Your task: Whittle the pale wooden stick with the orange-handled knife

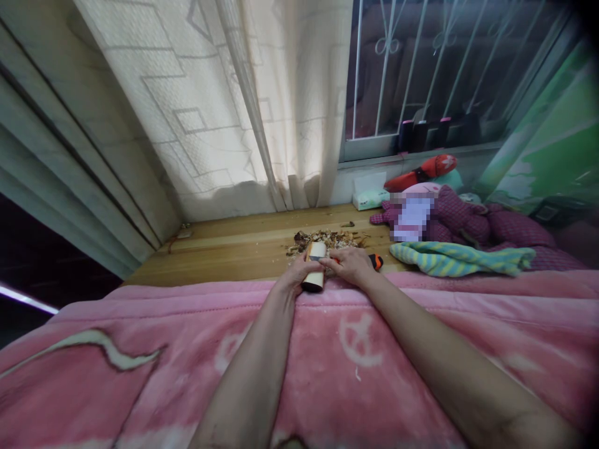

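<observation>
Skirting the blanket's edge (206,292), left grip (299,272) holds pale wood (314,278), right grip (350,264) a tool (378,262).

Nearer than the pile of shavings (327,238), the left hand (299,273) grips a pale block (314,274), while the right hand (350,264) holds an orange-and-black handle (376,262). Right of the pile lies a striped cloth (461,258); beyond it hang curtains (299,106).
</observation>
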Demonstrator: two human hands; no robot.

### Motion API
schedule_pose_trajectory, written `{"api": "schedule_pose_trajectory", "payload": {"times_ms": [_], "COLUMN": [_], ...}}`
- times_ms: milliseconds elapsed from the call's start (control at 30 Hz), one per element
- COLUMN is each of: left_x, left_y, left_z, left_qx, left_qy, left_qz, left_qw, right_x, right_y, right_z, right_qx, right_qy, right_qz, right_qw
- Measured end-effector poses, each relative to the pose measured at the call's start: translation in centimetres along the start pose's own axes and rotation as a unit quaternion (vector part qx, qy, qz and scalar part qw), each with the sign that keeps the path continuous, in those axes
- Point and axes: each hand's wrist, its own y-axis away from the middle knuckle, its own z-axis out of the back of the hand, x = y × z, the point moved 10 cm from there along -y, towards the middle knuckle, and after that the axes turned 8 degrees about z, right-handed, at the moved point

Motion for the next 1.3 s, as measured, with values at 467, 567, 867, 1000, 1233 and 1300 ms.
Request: {"api": "schedule_pose_trajectory", "payload": {"times_ms": [467,567,867,1000,1233,1300], "left_x": [0.6,0.6,0.4,-0.2,-0.4,-0.1], "left_y": [0.5,0.6,0.1,0.0,0.4,0.3], "left_z": [-0.6,-0.8,-0.4,-0.2,-0.3,-0.4], "left_qx": [0.014,0.025,0.02,0.029,0.015,0.01], "left_qy": [-0.032,-0.035,0.029,0.057,0.023,0.004], "left_qz": [0.043,0.044,0.022,-0.002,-0.012,0.0], "left_qw": [0.998,0.998,0.999,0.998,1.0,1.0], "right_x": [-3.4,-4.0,-1.7,0.1,0.4,0.1], "right_y": [-0.2,-0.1,0.0,0.1,0.1,0.0], "right_z": [-0.2,-0.1,0.8,1.0,1.0,1.0], "right_qx": [0.004,-0.004,-0.026,-0.028,-0.016,-0.013], "right_qy": [0.01,0.011,0.005,0.002,0.005,0.007], "right_qz": [-0.108,-0.134,-0.067,0.001,0.012,-0.007], "right_qw": [0.994,0.991,0.997,1.0,1.0,1.0]}}
